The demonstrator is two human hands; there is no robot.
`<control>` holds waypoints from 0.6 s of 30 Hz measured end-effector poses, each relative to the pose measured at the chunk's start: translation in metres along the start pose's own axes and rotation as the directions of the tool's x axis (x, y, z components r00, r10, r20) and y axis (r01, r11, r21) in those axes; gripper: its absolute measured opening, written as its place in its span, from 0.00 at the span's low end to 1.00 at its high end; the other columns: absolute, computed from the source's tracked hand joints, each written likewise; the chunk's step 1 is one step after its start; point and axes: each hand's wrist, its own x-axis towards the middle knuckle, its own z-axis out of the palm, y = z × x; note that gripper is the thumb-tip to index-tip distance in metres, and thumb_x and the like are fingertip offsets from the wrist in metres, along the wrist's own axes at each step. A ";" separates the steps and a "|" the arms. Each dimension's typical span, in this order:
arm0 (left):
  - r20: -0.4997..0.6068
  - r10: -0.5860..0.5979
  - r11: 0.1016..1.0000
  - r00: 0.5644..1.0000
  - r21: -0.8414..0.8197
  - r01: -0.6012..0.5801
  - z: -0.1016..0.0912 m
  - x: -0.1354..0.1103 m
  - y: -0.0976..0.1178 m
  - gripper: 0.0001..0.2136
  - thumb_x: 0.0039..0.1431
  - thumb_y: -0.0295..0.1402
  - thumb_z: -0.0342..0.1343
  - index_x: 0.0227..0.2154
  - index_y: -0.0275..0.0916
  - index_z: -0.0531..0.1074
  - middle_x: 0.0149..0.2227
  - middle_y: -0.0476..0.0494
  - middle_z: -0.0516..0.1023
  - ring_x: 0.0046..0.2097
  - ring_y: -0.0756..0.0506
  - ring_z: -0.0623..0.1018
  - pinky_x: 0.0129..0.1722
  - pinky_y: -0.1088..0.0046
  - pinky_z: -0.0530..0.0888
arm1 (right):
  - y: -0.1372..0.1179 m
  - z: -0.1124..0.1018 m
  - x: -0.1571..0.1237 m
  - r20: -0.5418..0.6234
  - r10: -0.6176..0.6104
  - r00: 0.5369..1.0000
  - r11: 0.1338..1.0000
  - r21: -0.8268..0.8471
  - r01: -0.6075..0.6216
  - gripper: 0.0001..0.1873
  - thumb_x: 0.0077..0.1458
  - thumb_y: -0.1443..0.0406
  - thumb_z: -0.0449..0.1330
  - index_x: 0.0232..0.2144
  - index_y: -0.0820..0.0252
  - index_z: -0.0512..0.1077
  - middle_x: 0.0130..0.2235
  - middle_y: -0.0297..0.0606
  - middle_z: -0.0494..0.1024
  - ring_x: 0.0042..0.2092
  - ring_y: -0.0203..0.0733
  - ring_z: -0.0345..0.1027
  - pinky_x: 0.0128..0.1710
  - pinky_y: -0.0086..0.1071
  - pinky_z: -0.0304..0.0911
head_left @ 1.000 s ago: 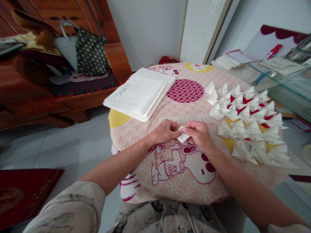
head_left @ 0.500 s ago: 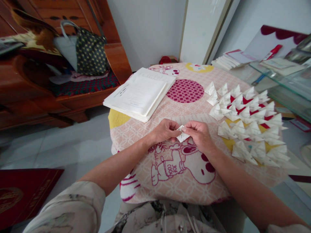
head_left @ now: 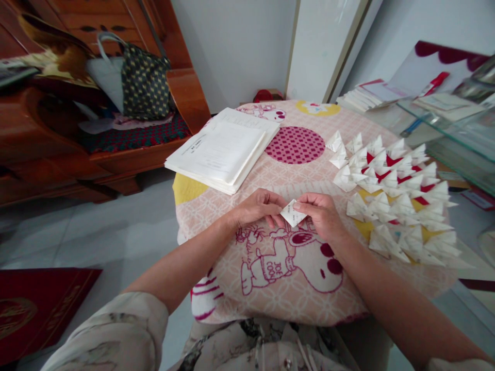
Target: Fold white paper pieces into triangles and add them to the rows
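Note:
A small white folded paper piece [head_left: 293, 215], diamond-shaped and printed with dark characters, is between my hands above the cloth-covered table. My right hand [head_left: 320, 210] pinches it at the upper right, thumb on top. At its left corner, my left hand [head_left: 261, 207] has its thumb and index finger against the edge, while the lower fingers hang loosely apart. Part of the left fingertips is hidden behind the paper. Right of my hands, several folded paper pieces [head_left: 398, 206] with pointed tips stand in rows on the table.
A stack of white printed sheets [head_left: 216, 154] lies at the table's left. The patterned cloth [head_left: 266, 304] covers the round top. A glass shelf [head_left: 436, 123] with papers and a red marker [head_left: 435, 83] borders the right. A wooden bench [head_left: 154, 144] with a bag [head_left: 145, 82] stands left.
My left thumb has slid off the paper's face to its left corner, and the left fingers have loosened. More of the paper's printed face shows. My right hand keeps its pinch.

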 end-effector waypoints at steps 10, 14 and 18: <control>-0.117 0.161 0.961 0.980 0.244 -0.129 0.005 0.000 -0.002 0.11 0.60 0.34 0.58 0.25 0.33 0.71 0.19 0.50 0.73 0.18 0.57 0.69 0.18 0.83 0.62 | 0.005 0.001 0.001 0.022 -0.013 1.000 1.000 -0.021 0.013 0.12 0.43 0.59 0.69 0.22 0.62 0.74 0.19 0.34 0.75 0.19 0.35 0.65 0.16 0.26 0.60; -0.161 0.200 0.952 0.967 0.267 -0.152 0.004 0.003 -0.006 0.09 0.57 0.35 0.61 0.29 0.33 0.74 0.21 0.52 0.72 0.19 0.58 0.67 0.18 0.83 0.61 | 0.003 0.001 0.000 -0.016 -0.076 0.997 0.989 -0.128 0.073 0.12 0.46 0.59 0.67 0.22 0.62 0.74 0.17 0.32 0.72 0.17 0.32 0.61 0.14 0.25 0.54; -0.186 0.210 0.956 0.960 0.244 -0.162 0.006 0.004 -0.006 0.07 0.57 0.33 0.60 0.33 0.33 0.73 0.21 0.52 0.72 0.18 0.58 0.66 0.18 0.83 0.60 | 0.002 0.001 0.000 -0.031 -0.161 0.986 0.953 -0.267 0.147 0.13 0.48 0.57 0.66 0.22 0.61 0.74 0.17 0.31 0.71 0.18 0.33 0.60 0.16 0.26 0.54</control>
